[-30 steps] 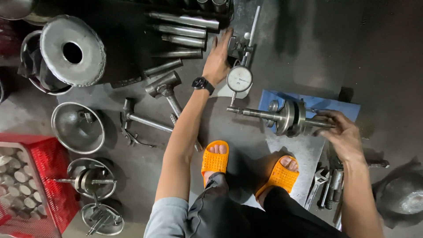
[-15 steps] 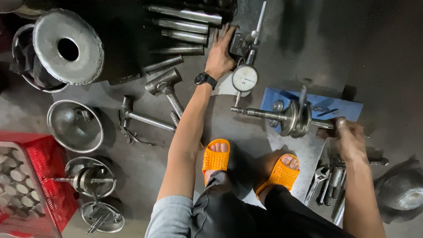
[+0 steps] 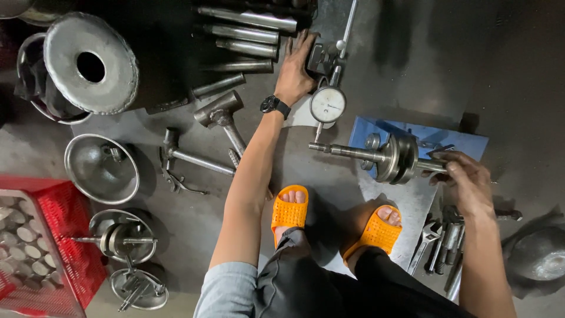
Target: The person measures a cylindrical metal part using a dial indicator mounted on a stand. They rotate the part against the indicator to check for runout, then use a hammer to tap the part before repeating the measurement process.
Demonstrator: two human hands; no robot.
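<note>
Since a moment ago the right hand [image 3: 468, 179] has loosened from a closed grip on the shaft end to a lighter pinch, its fingers [image 3: 441, 158] now spread along the right tip of the crankshaft [image 3: 391, 156], and the thin rod that stood up from the flywheels no longer shows. That crankshaft is grey steel, two thick round discs side by side with a slim stepped shaft running out left and right; it lies level across a blue stand [image 3: 424, 134] near the right part of the floor [image 3: 365, 88], its left tip just under the dial gauge [image 3: 328, 104]. This gauge has a round white face in a metal ring on a thin post. At the post's foot the left hand [image 3: 294, 68], with a black watch [image 3: 273, 106] on its wrist, lies flat and open against the dark base block [image 3: 321, 58]. A red plastic crate [image 3: 56, 235] with round grey parts sits at the lower left corner. No labels or signs can be made out.
</note>
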